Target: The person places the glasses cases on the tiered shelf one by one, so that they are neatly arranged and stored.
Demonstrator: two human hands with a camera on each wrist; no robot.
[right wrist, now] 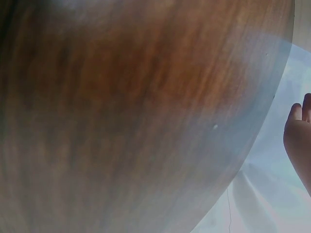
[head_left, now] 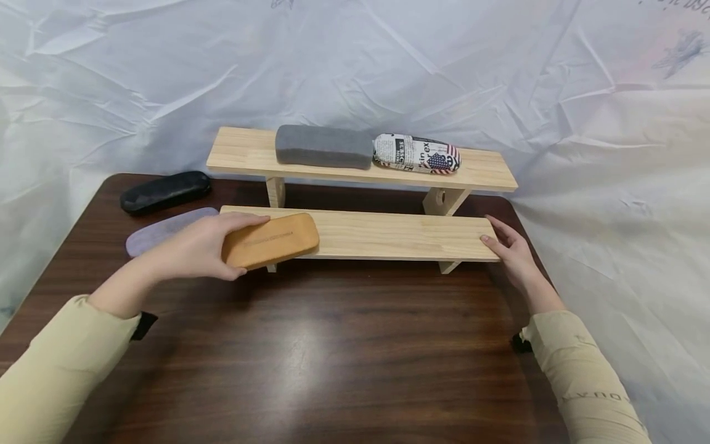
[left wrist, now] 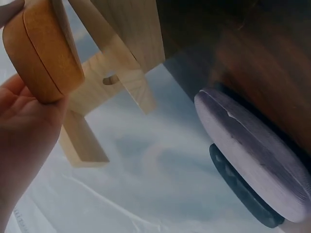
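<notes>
My left hand (head_left: 194, 246) grips a tan glasses case (head_left: 272, 240) by its left end, thumb on the near side and fingers on the far side. In the head view the case overlaps the left part of the lower board of a two-tier wooden shelf (head_left: 388, 234); whether it touches the board I cannot tell. My right hand (head_left: 513, 253) holds the right end of that lower board, with the thumb on its top. On the upper board lie a grey glasses case (head_left: 324, 147) and a newspaper-print glasses case (head_left: 416, 153), end to end.
A purple glasses case (left wrist: 252, 150) lies on the dark wooden table (head_left: 333, 357) left of the shelf, partly behind my left hand in the head view. Behind it is a black glasses case (head_left: 165, 191). A wrinkled white sheet (head_left: 355, 68) hangs behind the table.
</notes>
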